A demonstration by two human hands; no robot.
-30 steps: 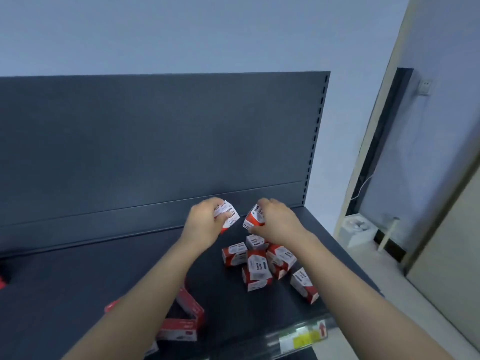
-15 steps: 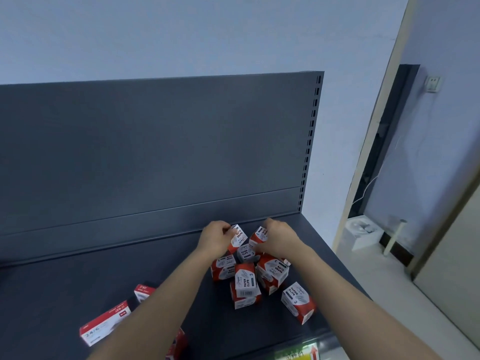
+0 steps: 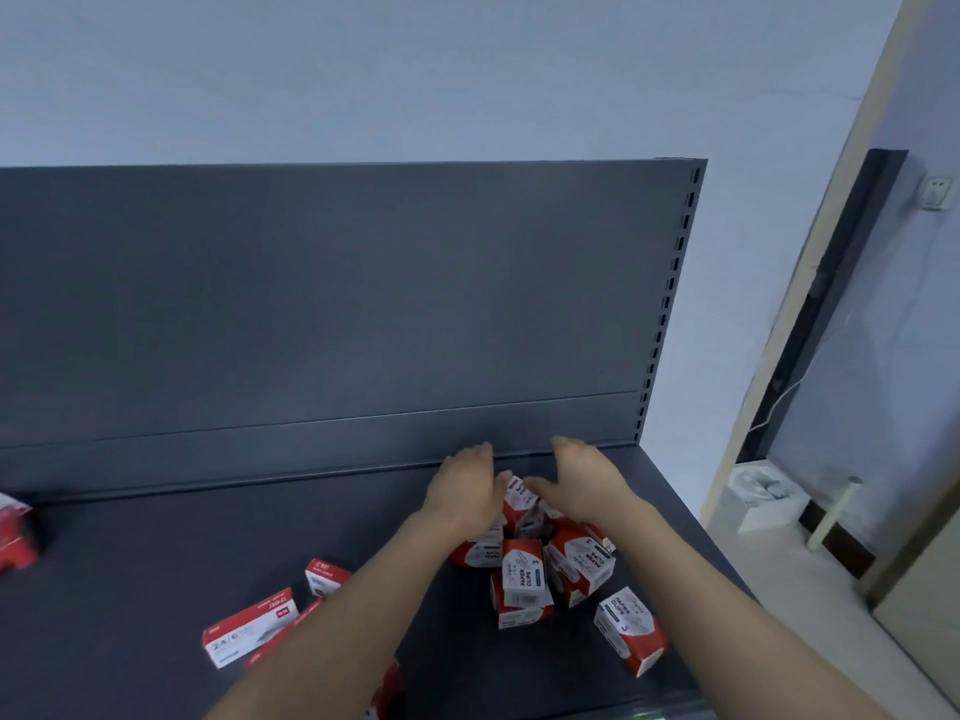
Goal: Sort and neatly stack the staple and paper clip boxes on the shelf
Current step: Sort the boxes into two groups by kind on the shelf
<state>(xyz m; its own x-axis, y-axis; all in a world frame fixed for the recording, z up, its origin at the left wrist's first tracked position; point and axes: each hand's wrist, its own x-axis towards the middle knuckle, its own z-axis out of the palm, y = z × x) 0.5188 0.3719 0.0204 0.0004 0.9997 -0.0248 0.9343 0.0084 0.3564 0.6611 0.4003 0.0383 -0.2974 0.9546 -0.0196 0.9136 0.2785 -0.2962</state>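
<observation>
The dark shelf [image 3: 156, 563] fills the view. At its far right, the left hand [image 3: 462, 485] and right hand [image 3: 587, 480], fingers out nearly straight and gripping nothing, flank the jumbled paper clip boxes [image 3: 524, 569], probably to corral them. The staple boxes [image 3: 249, 628] lie apart, near left.

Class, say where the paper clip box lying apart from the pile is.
Head view: the lone paper clip box lies front right on the shelf, just right of the pile.
</observation>
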